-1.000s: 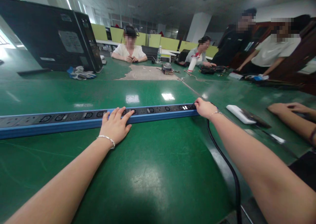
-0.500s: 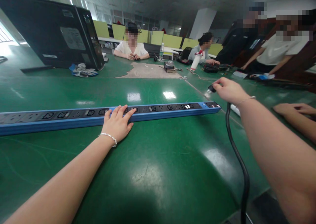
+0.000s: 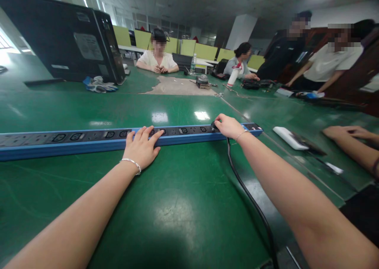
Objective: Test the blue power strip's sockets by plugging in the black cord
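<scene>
A long blue power strip [image 3: 97,144] with a row of black sockets lies across the green table. My left hand [image 3: 142,148] rests on its middle, fingers spread over the top and the near edge. Toward the strip's right end, my right hand [image 3: 229,126] is closed round a black power plug [image 3: 213,125], which is at the sockets. Fingers cover most of the plug, so I cannot tell whether it sits in a socket. From that hand a black cable [image 3: 242,182] hangs down across the table to the lower right.
A black computer case [image 3: 74,44] stands at the back left, with work gloves [image 3: 100,84] beside it. At right lie a white power bank-like box [image 3: 288,138] and another person's hands [image 3: 340,134]. Several people sit or stand round the table's far side.
My right hand has moved left and down with the plug, from beyond the strip's right end onto its sockets. The cable has followed. My left hand stays in place.
</scene>
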Motion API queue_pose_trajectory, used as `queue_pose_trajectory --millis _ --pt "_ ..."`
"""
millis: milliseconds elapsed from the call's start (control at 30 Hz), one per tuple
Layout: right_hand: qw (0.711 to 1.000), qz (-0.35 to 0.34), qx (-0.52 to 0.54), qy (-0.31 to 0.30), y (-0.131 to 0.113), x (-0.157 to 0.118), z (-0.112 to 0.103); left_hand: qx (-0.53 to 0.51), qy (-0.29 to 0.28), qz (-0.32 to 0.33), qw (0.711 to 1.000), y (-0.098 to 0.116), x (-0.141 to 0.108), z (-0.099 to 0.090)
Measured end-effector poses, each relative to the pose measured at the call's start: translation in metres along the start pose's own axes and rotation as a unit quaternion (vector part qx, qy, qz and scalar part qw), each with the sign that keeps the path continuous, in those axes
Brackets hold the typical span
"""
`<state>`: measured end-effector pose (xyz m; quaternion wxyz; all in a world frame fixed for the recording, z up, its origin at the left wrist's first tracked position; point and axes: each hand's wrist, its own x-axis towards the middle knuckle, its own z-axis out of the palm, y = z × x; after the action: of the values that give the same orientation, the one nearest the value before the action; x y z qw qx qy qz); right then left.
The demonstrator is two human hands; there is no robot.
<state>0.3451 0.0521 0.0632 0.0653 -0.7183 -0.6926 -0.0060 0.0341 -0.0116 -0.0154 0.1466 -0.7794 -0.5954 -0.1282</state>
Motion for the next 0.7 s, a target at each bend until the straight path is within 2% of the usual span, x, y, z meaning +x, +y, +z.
queue_pose_trajectory --millis 333,700 --pt "0.994 -0.010 -0.099 -0.046 -0.015 -0.003 0.004 0.000 -0.001 -0.002 1.000 0.000 0.000 -0.001" --pt "0.993 -0.012 -0.121 -0.010 -0.021 -0.019 0.009 -0.011 -0.008 -0.006 1.000 0.000 0.000 -0.003"
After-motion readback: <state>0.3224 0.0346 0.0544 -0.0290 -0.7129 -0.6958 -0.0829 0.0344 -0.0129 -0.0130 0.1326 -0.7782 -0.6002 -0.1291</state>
